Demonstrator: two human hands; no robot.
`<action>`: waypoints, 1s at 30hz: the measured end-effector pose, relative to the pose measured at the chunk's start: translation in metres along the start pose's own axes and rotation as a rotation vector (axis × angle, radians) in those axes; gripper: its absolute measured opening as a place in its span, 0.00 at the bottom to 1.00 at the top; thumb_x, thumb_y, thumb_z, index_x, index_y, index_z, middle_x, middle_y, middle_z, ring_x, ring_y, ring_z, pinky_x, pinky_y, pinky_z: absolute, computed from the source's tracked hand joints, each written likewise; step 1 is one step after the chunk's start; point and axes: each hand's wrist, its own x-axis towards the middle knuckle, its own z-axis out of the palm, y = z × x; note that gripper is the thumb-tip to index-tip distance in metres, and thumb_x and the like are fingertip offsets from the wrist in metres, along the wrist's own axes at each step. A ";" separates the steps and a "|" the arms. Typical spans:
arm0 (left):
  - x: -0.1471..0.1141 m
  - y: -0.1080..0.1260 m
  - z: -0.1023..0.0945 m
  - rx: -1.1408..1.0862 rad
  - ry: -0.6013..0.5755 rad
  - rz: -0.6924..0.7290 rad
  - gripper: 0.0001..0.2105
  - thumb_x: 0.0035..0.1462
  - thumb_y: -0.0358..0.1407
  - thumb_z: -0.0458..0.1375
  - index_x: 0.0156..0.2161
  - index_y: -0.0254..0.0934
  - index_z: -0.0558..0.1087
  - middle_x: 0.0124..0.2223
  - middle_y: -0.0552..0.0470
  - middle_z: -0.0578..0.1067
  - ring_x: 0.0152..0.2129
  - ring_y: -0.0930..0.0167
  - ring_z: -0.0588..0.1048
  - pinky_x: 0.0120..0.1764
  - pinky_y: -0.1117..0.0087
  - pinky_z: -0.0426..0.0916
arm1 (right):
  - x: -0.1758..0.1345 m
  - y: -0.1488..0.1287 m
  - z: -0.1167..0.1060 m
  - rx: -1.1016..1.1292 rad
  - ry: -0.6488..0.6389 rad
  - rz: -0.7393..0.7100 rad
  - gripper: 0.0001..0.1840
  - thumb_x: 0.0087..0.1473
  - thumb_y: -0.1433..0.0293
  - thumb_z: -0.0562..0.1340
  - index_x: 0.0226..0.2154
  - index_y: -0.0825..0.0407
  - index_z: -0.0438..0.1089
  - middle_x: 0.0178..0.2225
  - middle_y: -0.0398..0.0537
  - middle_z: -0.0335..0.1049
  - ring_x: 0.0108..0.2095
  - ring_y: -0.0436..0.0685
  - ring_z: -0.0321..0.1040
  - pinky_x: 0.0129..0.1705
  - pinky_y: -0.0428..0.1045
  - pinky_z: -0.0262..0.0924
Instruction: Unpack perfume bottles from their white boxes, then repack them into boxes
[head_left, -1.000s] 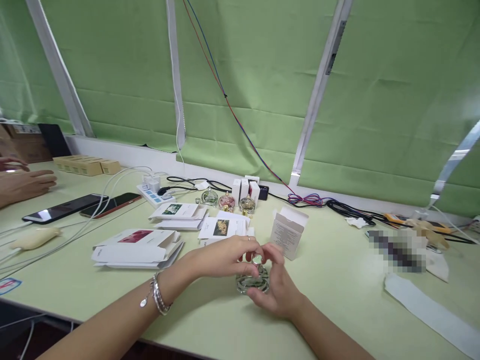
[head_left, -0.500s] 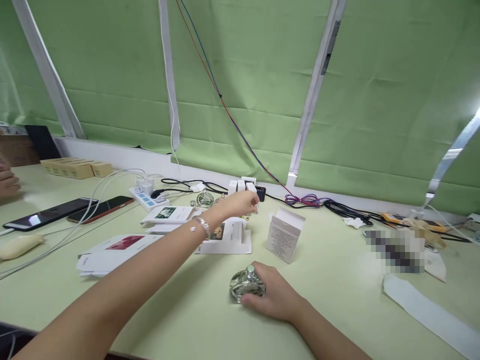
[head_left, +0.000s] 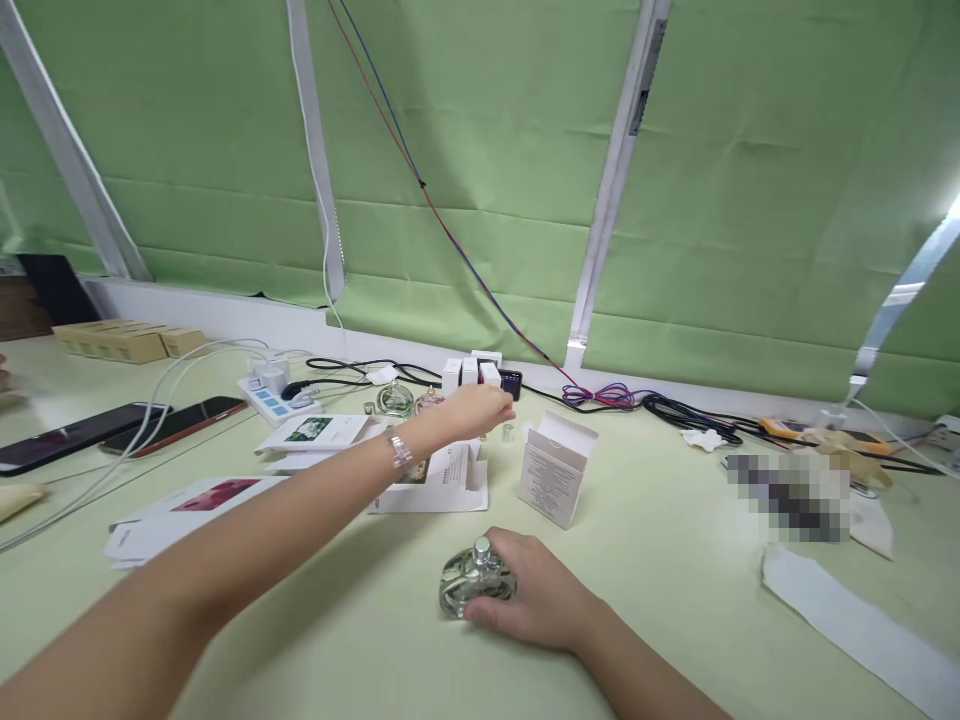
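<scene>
Fingers of the right hand (head_left: 536,590) half-curl round a clear, rounded glass bottle (head_left: 459,582), seemingly steadying it. The left hand (head_left: 484,405) curls near small white oblong boxes (head_left: 451,375), any hold indiscernible.

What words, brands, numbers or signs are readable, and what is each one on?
None can be read.
Upright open white box: print block, too small.
White carton with red picture: lettering, too small.
White carton with yellow-flower picture: print, too small.
White carton with white-flower picture: any print unclear.
Glass bottle in the right hand: no lettering visible.
</scene>
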 end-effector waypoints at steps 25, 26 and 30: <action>-0.097 0.043 0.016 -0.068 0.216 0.491 0.10 0.47 0.30 0.53 0.17 0.35 0.66 0.14 0.54 0.69 0.12 0.75 0.65 0.17 0.74 0.52 | 0.005 0.012 0.010 0.393 0.024 -0.121 0.13 0.44 0.69 0.65 0.35 0.51 0.65 0.38 0.46 0.68 0.38 0.56 0.65 0.41 0.49 0.59; -0.097 0.045 0.019 -0.069 0.224 0.479 0.10 0.47 0.30 0.53 0.17 0.35 0.66 0.14 0.54 0.69 0.12 0.75 0.65 0.17 0.74 0.52 | 0.005 0.013 0.011 0.393 0.027 -0.119 0.13 0.43 0.69 0.65 0.35 0.51 0.65 0.38 0.46 0.68 0.38 0.56 0.64 0.41 0.49 0.58; -0.095 0.049 0.021 -0.090 0.282 0.490 0.09 0.45 0.29 0.51 0.16 0.35 0.66 0.14 0.55 0.68 0.11 0.76 0.63 0.17 0.74 0.52 | 0.005 0.010 0.008 0.376 0.013 -0.120 0.12 0.44 0.69 0.64 0.34 0.51 0.65 0.38 0.46 0.67 0.40 0.56 0.63 0.41 0.48 0.57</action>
